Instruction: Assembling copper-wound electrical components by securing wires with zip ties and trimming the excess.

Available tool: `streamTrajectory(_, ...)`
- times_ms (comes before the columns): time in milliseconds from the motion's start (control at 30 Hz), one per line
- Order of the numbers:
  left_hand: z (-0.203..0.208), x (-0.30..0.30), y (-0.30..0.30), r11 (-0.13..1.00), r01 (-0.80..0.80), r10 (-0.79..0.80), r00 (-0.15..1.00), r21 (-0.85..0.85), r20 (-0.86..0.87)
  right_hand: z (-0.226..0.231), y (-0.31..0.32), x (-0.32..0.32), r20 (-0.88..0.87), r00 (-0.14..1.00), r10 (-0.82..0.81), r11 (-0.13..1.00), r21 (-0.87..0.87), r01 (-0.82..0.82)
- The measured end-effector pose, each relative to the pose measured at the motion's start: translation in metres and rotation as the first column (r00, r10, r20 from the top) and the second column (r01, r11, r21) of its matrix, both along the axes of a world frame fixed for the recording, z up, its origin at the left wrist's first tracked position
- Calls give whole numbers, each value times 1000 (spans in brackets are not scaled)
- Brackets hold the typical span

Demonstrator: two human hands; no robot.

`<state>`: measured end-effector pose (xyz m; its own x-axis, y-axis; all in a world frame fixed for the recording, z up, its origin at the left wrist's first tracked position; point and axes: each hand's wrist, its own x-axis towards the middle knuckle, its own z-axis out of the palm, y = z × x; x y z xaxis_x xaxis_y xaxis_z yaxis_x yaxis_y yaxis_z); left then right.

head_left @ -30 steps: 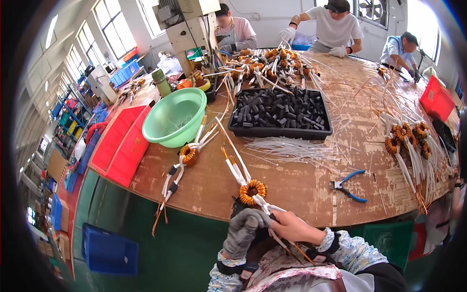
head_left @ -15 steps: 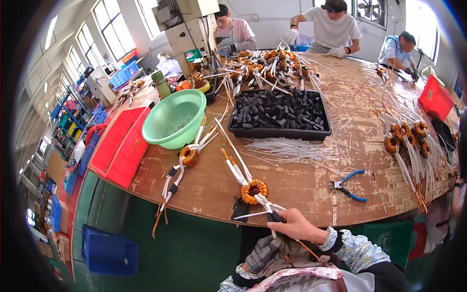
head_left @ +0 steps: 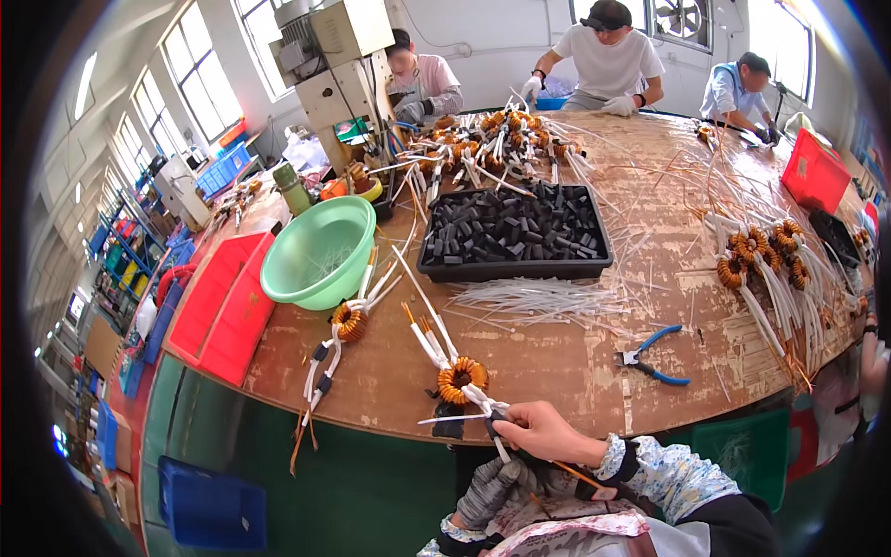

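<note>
A copper-wound ring coil (head_left: 462, 381) with white-sleeved leads lies at the table's near edge. My bare right hand (head_left: 546, 434) pinches a black sleeve (head_left: 494, 426) on the coil's near leads, thumb and fingers closed. A thin white cable tie (head_left: 455, 420) sticks out leftward beside it. Below the edge, my left hand (head_left: 494, 488) in a grey glove is curled round the lower end of a white-sleeved lead (head_left: 502, 449); its fingertips are partly hidden. Bare copper ends show beneath my right hand. Another ring coil (head_left: 350, 322) with black sleeves on its leads lies to the left.
Beyond the coil stand a black tray (head_left: 520, 270) of black sleeves and loose cable ties (head_left: 543, 299). Blue-handled cutters (head_left: 657, 356) lie right; a green bowl (head_left: 316, 295) and red crate (head_left: 218, 306) stand left. Coil bundles (head_left: 761, 255) lie right. Three people work across the table.
The view has shifted, so the table things sit a little further left and lower. Both hands keep their hold on the coil's leads, with only slight movement.
</note>
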<state>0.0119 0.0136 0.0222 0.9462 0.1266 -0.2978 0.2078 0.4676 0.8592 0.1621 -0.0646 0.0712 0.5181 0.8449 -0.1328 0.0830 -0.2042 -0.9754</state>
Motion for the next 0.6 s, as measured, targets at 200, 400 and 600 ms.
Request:
streamTrajectory(200,7,13,-2,810,-226,329,939,-541,101,19,22,59,522,844,124,992,-55,-111)
streamTrajectory(400,-5,31,-1,820,-178,262,962,-545,80,-29,81,116,897,432,-99,988,36,151)
streamTrajectory(600,-23,33,-3,677,-17,239,951,-736,198,-36,79,116,883,468,33,952,-170,253)
